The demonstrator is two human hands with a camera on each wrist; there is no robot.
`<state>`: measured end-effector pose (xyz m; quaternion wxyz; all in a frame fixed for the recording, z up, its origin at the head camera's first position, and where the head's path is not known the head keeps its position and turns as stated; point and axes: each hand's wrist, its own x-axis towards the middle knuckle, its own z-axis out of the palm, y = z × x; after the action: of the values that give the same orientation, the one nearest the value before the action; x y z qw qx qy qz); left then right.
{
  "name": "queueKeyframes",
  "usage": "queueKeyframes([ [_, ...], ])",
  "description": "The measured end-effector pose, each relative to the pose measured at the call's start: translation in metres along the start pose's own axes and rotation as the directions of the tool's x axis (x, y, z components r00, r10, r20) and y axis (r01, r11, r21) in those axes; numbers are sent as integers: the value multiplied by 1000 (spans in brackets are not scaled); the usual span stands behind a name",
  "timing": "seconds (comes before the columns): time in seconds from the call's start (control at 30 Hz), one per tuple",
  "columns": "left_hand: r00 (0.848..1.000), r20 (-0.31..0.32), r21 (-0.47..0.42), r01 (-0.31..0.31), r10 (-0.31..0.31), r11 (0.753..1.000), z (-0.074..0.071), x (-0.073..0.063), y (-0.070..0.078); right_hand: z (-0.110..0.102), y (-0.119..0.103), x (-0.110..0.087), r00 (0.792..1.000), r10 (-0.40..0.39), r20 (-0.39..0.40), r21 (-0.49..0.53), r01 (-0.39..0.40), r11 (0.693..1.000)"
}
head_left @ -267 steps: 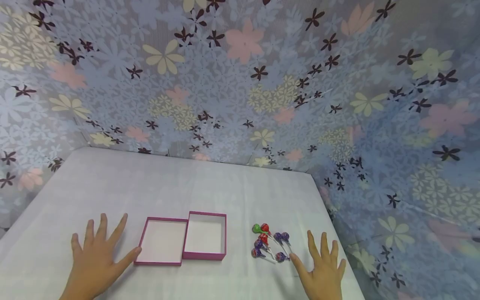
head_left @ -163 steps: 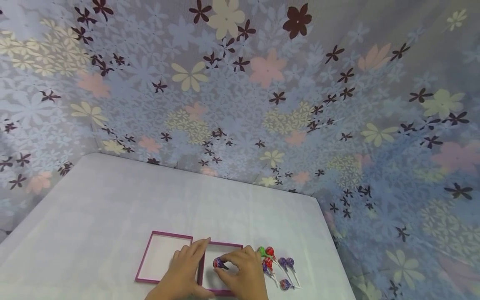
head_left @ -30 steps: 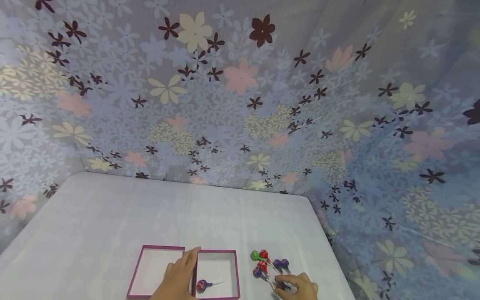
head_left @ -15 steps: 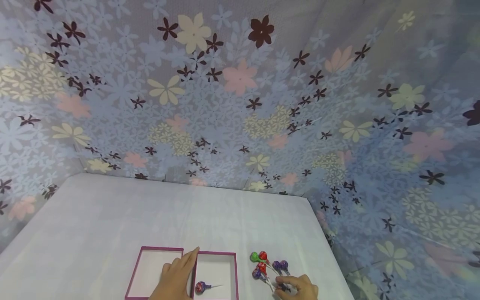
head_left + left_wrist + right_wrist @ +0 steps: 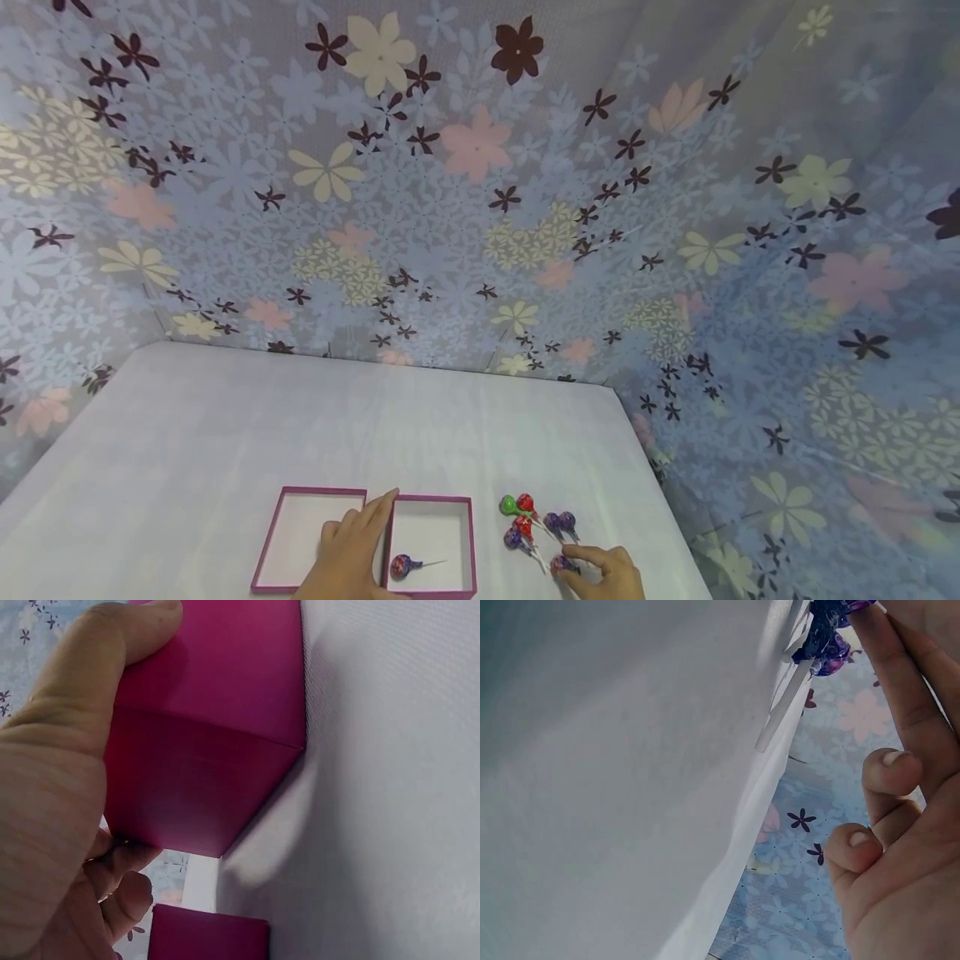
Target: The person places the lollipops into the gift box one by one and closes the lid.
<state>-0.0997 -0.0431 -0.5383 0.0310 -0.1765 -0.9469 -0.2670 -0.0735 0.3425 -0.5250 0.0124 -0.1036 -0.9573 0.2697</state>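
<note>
My left hand (image 5: 352, 550) grips the left side of a white-lined pink box (image 5: 474, 546); in the left wrist view its thumb lies on one pink face (image 5: 225, 667) and the fingers reach around behind. One purple-red wrapped lollipop (image 5: 401, 567) lies inside the box, stick pointing right. Over on the right, my right hand (image 5: 611, 575) pinches another purple lollipop (image 5: 559, 564) between thumb and index finger, low over the white table. In the right wrist view the purple wrapper (image 5: 825, 634) and white stick (image 5: 784, 709) show near the fingertips, other fingers loosely curled.
A second, shallower pink-rimmed tray (image 5: 272, 542) lies left of the box, partly behind my left hand. Between box and right hand are several lollipops: a green one (image 5: 508, 505), red ones (image 5: 525, 502) and purple ones (image 5: 567, 522). Flowered cloth (image 5: 480, 250) hangs behind the table.
Both hands were spread and apart at first. The left took hold of the box; the right laid one lollipop inside, then returned to the pile and took hold of another.
</note>
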Motion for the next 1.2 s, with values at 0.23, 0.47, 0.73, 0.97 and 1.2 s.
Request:
queueKeyframes([
  [0.23,1000,5,6,15,-15,1000,-1,-1,2,-4,1,3,998,22,59,-11,-22,1000],
  [0.47,1000,-21,6,11,-11,1000,3,0,0,-4,1,4,997,26,70,-9,-26,1000],
  [0.73,1000,-5,-12,23,-23,1000,4,-1,0,-1,2,4,987,90,129,9,-92,996],
  [0.97,999,-34,-16,16,-17,1000,5,0,0,-1,2,4,999,4,54,17,-5,1000],
  [1.2,999,-49,-20,-3,2,1000,8,0,-2,-2,-2,2,998,18,59,-25,-16,1000],
])
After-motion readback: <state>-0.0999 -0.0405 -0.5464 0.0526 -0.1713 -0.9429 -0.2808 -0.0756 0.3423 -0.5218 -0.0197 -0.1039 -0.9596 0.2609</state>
